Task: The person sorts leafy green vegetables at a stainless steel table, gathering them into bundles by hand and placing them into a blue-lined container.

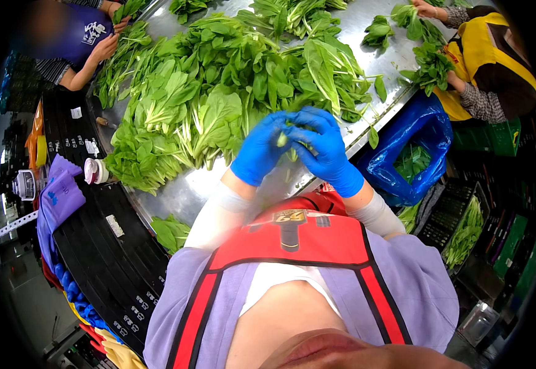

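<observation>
My left hand [259, 151], in a blue glove, pinches a leafy green stalk [282, 139] whose pale stem end shows between the fingers. My right hand [325, 150], gloved alike, meets it with bent fingers around the same stalk; its leaves are blurred and partly hidden. Both hands are above the front edge of a metal table [203, 184]. Just beyond them lies a large heap of leafy greens [222, 69], with pale stems towards me. A neat pile of the greens [143, 161] lies at the left.
A blue plastic bag [422, 177] with leaf scraps stands right of the table, near a crate of greens [469, 235]. Stacked black crates [106, 258] and a lidded cup [95, 171] are at left. Co-workers in a purple apron [76, 37] and a yellow apron [469, 44] handle greens.
</observation>
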The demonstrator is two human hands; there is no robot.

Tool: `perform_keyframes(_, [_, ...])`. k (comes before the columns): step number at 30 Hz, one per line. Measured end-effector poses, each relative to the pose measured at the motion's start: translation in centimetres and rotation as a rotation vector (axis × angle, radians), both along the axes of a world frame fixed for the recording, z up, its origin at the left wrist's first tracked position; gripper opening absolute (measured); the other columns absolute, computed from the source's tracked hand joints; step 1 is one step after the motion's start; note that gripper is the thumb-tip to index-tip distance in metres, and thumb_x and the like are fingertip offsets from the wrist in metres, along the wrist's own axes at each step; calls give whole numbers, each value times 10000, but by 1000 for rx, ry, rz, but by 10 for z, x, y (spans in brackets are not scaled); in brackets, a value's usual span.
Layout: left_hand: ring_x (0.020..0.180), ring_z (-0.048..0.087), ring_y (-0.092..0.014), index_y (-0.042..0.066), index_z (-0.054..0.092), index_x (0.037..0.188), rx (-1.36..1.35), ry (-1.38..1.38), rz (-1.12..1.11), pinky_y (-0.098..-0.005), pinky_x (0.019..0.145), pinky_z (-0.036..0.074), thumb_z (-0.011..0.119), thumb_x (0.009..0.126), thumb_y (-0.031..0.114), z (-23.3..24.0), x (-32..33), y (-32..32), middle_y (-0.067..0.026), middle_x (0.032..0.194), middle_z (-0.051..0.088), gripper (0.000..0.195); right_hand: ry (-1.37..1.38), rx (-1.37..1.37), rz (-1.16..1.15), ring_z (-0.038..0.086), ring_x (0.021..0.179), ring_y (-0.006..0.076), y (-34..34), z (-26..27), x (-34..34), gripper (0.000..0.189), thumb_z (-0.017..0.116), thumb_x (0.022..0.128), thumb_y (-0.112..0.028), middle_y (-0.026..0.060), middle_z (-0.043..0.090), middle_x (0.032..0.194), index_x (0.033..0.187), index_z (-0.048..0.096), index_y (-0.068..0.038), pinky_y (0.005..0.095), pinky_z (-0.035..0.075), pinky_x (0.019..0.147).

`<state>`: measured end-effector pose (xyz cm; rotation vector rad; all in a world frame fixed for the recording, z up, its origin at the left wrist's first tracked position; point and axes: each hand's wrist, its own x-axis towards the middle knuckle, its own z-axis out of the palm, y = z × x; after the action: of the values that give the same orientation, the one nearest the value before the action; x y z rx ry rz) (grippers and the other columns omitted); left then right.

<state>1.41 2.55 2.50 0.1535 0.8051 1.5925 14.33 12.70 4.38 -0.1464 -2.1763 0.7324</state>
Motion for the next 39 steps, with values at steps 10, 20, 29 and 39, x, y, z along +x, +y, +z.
perform_keyframes(10, [929, 537, -164, 48, 386, 1179, -20, 379, 430, -271, 789, 452, 555, 791, -11, -5, -3, 12, -84, 1034, 541, 427, -33, -1244, 91, 564, 777, 107, -15, -46, -11, 226, 628, 799, -104, 49, 593, 877, 979, 537, -2, 220, 442, 690])
perform_keyframes(20, [877, 555, -162, 54, 482, 1103, 27, -64, 270, -297, 793, 451, 550, 823, 41, -1, -6, 5, -71, 987, 579, 288, 55, -1511, 183, 592, 749, 126, -11, -35, -16, 162, 579, 835, -95, 62, 616, 852, 964, 543, -3, 229, 456, 661])
perform_keyframes(29, [848, 563, -153, 32, 554, 1011, -40, 450, 284, -280, 801, 438, 558, 812, 13, 0, 2, 4, -57, 954, 601, 200, 88, -1487, 119, 594, 759, 129, -16, -45, -16, 188, 558, 854, -113, 66, 620, 878, 1010, 553, -9, 224, 450, 663])
perform_keyframes(39, [827, 562, -169, 53, 545, 964, 233, -3, 66, -299, 744, 456, 576, 814, 92, -25, -9, 4, -49, 879, 584, 158, 62, -1518, 253, 582, 750, 113, -19, -34, -11, 187, 575, 841, -107, 42, 611, 889, 996, 554, -3, 239, 464, 680])
